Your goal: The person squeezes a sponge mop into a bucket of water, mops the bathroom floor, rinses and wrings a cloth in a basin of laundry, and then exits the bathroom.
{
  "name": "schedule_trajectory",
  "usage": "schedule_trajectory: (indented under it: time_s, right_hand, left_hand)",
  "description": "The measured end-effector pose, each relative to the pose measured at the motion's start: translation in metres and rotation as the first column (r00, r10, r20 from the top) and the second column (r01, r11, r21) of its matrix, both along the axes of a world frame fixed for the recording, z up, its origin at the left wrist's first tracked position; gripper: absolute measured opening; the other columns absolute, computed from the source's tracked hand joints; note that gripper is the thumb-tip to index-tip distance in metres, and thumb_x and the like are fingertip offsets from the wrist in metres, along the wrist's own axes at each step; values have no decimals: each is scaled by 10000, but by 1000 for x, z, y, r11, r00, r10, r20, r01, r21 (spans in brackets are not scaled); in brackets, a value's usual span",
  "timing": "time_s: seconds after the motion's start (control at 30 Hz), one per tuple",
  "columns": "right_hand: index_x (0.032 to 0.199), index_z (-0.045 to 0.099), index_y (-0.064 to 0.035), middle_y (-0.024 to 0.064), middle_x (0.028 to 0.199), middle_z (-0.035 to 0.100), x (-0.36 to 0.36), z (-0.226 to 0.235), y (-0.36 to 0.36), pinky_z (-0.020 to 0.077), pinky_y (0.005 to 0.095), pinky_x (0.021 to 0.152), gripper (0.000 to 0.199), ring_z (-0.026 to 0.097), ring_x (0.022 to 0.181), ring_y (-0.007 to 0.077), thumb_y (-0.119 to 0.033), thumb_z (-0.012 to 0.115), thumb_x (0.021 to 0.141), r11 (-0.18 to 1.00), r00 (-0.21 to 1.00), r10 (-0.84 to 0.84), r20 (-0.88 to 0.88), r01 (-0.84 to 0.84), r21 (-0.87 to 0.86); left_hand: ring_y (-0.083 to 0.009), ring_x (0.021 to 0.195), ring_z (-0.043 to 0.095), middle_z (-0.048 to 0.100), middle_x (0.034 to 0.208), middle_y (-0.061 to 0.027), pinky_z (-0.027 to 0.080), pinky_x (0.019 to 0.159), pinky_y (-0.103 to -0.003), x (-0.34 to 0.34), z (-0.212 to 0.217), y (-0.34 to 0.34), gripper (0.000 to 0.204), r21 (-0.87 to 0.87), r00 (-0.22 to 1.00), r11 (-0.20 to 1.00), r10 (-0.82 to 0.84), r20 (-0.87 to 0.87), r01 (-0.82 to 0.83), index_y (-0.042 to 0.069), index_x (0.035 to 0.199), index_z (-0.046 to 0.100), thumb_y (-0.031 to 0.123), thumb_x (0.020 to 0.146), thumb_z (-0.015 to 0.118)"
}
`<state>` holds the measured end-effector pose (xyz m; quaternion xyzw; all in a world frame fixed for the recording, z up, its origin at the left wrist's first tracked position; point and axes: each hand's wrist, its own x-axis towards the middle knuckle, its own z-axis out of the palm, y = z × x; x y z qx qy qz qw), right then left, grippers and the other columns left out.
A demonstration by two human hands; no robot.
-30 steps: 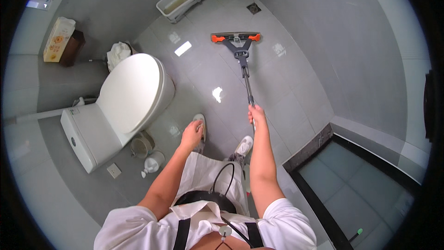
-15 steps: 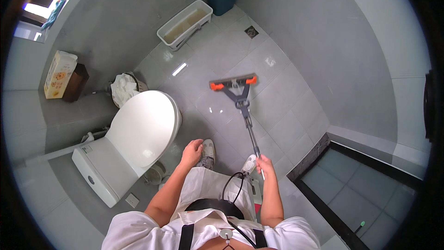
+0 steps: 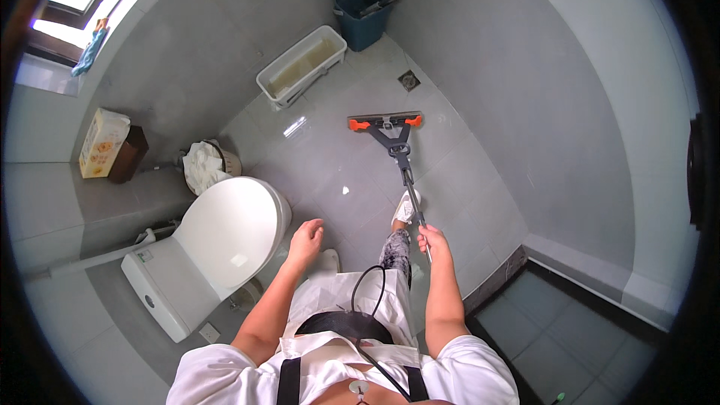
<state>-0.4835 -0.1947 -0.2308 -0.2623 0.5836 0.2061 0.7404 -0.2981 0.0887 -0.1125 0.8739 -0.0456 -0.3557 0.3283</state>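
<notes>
My right hand [image 3: 431,238] is closed round the grey pole of a mop [image 3: 398,148]. Its wide, flat head has orange end pieces and a forked dark grey bracket, and it lies across the tiled floor [image 3: 330,172] ahead of me. Whether the head carries a sponge underneath is hidden. With nothing in it, my left hand [image 3: 306,241] hangs near the front of the white toilet [image 3: 232,229], fingers loosely bent and apart from the lid. My right foot, in a white shoe [image 3: 406,208], is planted beside the pole.
A long white bucket [image 3: 274,96] with murky water stands by the far wall, beside a blue bin [image 3: 365,26] holding a handled tool. A drain [image 3: 409,80] sits nearby. Left are a lined waste basket [image 3: 231,163] and tissue packs [image 3: 105,142]. A dark-framed sill [image 3: 499,277] borders the right.
My right foot has stepped forward beside the pole. The mop head has shifted slightly right and levelled out. My view has tilted a little, so the room sits lower.
</notes>
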Motion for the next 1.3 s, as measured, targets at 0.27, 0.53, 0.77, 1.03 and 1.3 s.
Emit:
schedule_trajectory:
  time_s: [0.27, 0.53, 0.77, 1.03, 1.3]
  right_hand:
    - [857, 444, -114, -7, 568, 420, 101, -28, -159, 288, 213, 308, 118, 354, 387, 61, -191, 529, 832, 939, 948, 319, 5, -315, -139]
    - [861, 505, -94, -17, 552, 419, 142, 38, -238, 270, 217, 310, 93, 339, 381, 55, -170, 536, 817, 749, 784, 616, -83, -615, -246]
    - [927, 546, -107, -20, 544, 409, 213, 71, -247, 262, 219, 312, 134, 333, 377, 52, -134, 531, 796, 632, 665, 746, -36, -724, -277]
    - [1112, 485, -131, -16, 558, 434, 292, 37, -234, 276, 205, 322, 327, 351, 384, 43, -133, 563, 794, 520, 542, 839, -41, -822, -232]
    - [1256, 354, -151, 15, 584, 465, 277, 39, -299, 282, 214, 331, 507, 371, 401, 58, -134, 566, 795, 656, 669, 742, -38, -738, -159]
  left_hand:
    - [-274, 904, 559, 558, 990, -148, 441, 782, -328, 29, -3, -108, 259, 30, 993, 997, 68, 98, -71, 48, 1027, 553, 183, 819, 479]
    - [-291, 918, 546, 555, 1028, -138, 427, 794, -351, 40, 29, -194, 273, 7, 983, 984, 177, 48, -178, 60, 1032, 560, 204, 816, 475]
    - [-319, 921, 533, 559, 992, -164, 425, 787, -368, 83, 36, -206, 261, -37, 963, 967, 254, 94, -252, 43, 1010, 562, 189, 807, 486]
    - [-309, 925, 531, 559, 991, -151, 420, 800, -354, 124, 38, -230, 252, -11, 942, 951, 307, 139, -308, 36, 1005, 562, 164, 800, 490]
    - [-245, 904, 569, 580, 986, -138, 440, 775, -313, 76, 24, -263, 242, -19, 855, 868, 493, 160, -497, 37, 1012, 569, 157, 816, 492]
